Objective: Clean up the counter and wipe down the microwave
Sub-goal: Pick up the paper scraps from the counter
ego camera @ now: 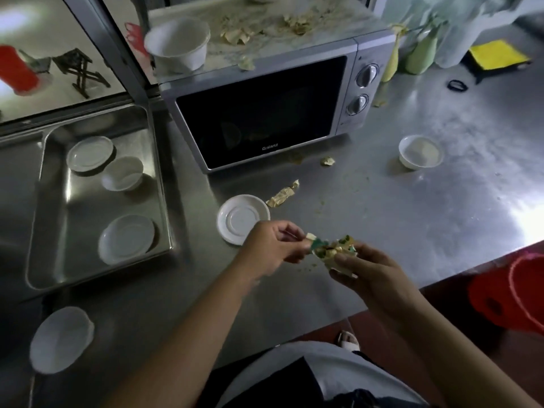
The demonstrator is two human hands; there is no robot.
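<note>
Above the steel counter, my right hand holds a bundle of crumpled wrappers and scraps. My left hand pinches one green and cream scrap at the bundle's left edge. A silver microwave stands behind, its door closed. Its top carries torn paper bits and a white bowl. Loose wrappers lie on the counter: a long one and a small one.
A white saucer sits just beyond my left hand. A steel tray at left holds white dishes. A white bowl is near left, another bowl right of the microwave. Yellow cloth at back right, red bucket below the counter edge.
</note>
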